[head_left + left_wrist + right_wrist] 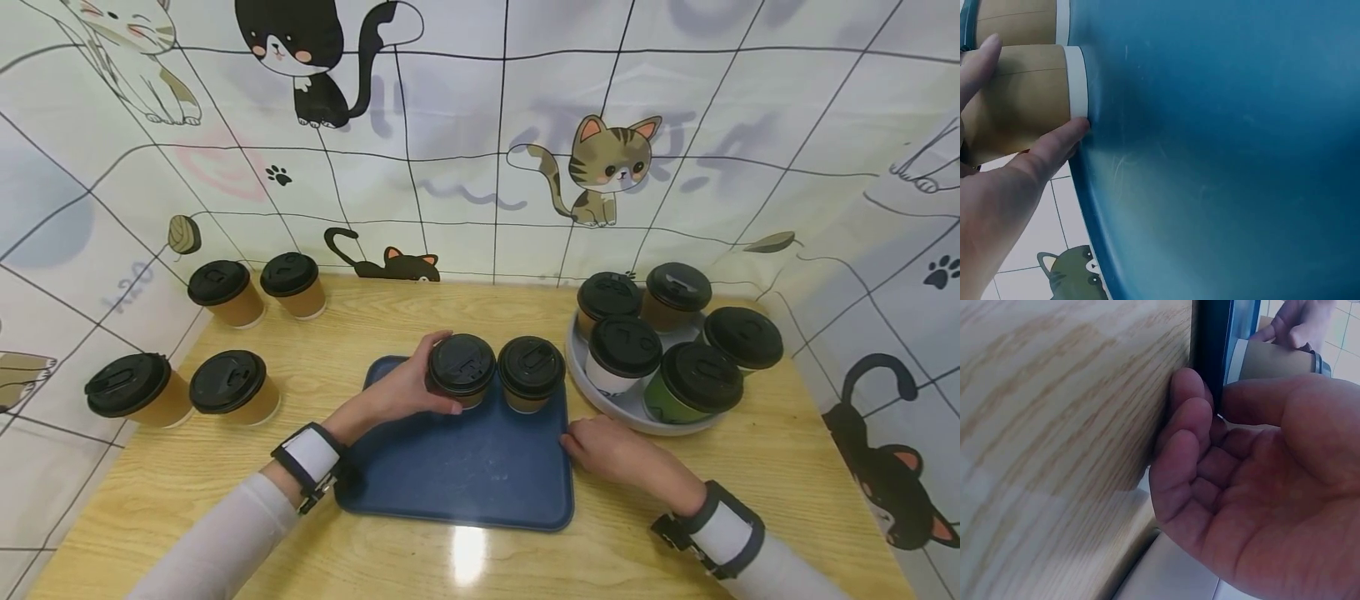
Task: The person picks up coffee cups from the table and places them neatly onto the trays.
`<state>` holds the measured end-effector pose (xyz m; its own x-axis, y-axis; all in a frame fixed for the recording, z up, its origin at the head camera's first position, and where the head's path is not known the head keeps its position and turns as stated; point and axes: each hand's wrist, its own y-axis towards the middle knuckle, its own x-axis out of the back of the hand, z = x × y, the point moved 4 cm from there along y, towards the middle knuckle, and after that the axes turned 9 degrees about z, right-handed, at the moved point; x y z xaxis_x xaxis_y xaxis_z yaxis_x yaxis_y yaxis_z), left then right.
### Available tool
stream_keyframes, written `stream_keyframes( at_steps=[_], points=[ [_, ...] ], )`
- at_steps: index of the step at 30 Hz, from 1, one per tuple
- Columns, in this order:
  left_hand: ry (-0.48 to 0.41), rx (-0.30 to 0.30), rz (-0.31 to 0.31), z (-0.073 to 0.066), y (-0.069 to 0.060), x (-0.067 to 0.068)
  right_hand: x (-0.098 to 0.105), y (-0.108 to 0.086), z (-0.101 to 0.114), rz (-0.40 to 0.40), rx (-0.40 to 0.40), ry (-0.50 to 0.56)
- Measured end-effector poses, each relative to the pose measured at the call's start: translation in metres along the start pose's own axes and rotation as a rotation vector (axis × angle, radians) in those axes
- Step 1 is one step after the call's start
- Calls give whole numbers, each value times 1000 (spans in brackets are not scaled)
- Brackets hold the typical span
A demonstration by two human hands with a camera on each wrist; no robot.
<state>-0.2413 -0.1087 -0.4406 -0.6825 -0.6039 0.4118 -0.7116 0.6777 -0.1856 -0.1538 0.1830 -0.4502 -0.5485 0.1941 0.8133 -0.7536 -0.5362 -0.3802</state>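
My left hand (408, 385) grips a brown paper cup with a black lid (462, 367) at the back of the blue tray (465, 467). In the left wrist view, thumb and fingers lie around the cup's brown side (1022, 100), and its white base rim touches the tray. Just right of it, a second lidded brown cup (531, 371) stands upright on the tray. My right hand (611, 450) pinches the tray's right edge; the right wrist view shows its curled fingers (1179, 459) and its thumb at the tray's rim (1213, 356).
A round grey plate (600, 400) at the right carries several lidded cups, among them a white one (611, 379) and a green one (663, 402). Several brown lidded cups (234, 400) stand on the wooden table (315, 542) at the left. A cat-print cloth (465, 108) hangs behind.
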Motion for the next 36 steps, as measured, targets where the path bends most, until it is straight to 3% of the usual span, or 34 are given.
stream_keyframes(
  at_steps=[4, 7, 10, 13, 19, 22, 30, 36],
  points=[
    [-59, 9, 41, 0, -10, 2, 3, -1, 8, 17, -43, 17],
    [-88, -23, 63, -3, -20, 8, 3, -2, 10, 20, -58, 6],
    [-66, -76, 38, -7, -30, 18, 4, -2, 10, 14, -53, 0],
    [-3, -130, -45, -11, -41, 26, 2, -1, 7, 9, -34, 4],
    [86, -219, -346, -12, -68, 37, -6, 4, -5, -15, 24, 2],
    [98, -264, -518, -10, -80, 42, -11, 7, -9, -18, 12, 6],
    [-38, -422, -925, -3, -112, 55, -2, -1, 10, 16, -65, 24],
    [-130, -531, -1229, 5, -137, 66, -2, -1, 10, 21, -85, 7]
  ],
)
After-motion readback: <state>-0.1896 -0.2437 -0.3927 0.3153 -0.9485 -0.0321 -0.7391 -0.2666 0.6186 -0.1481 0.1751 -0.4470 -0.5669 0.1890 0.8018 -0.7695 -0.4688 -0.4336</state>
